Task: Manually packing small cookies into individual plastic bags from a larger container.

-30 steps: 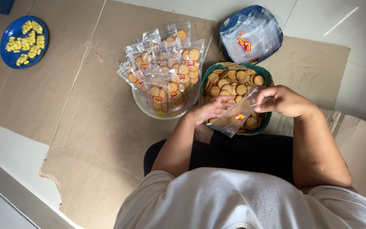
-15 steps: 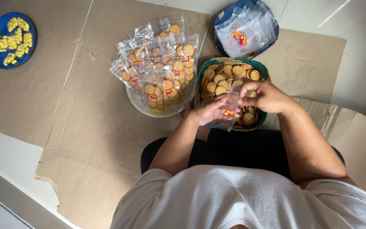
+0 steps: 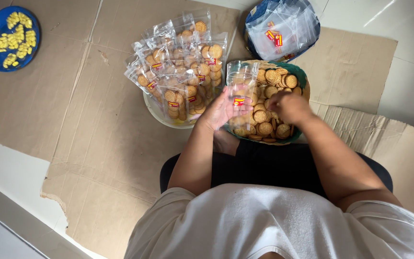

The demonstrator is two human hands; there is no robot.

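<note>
Two hands: left hand [image 3: 219, 111] grips a clear pouch [image 3: 240, 88]; right hand [image 3: 288, 106] curls over biscuits [image 3: 274, 79], grip hidden.

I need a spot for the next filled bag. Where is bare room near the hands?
Bare cardboard lies between the blue plate and the pile of filled bags, and again right of the biscuit basket. It is crowded where the left hand holds the clear bag and the right hand reaches in.

Clear plastic pouch [image 3: 240, 88] is showing glossy, crinkled film. Woven basket [image 3: 302, 76] is looking rough, fibrous. Cardboard sheets [image 3: 97, 139] are appearing matt, creased, torn-edged.
</note>
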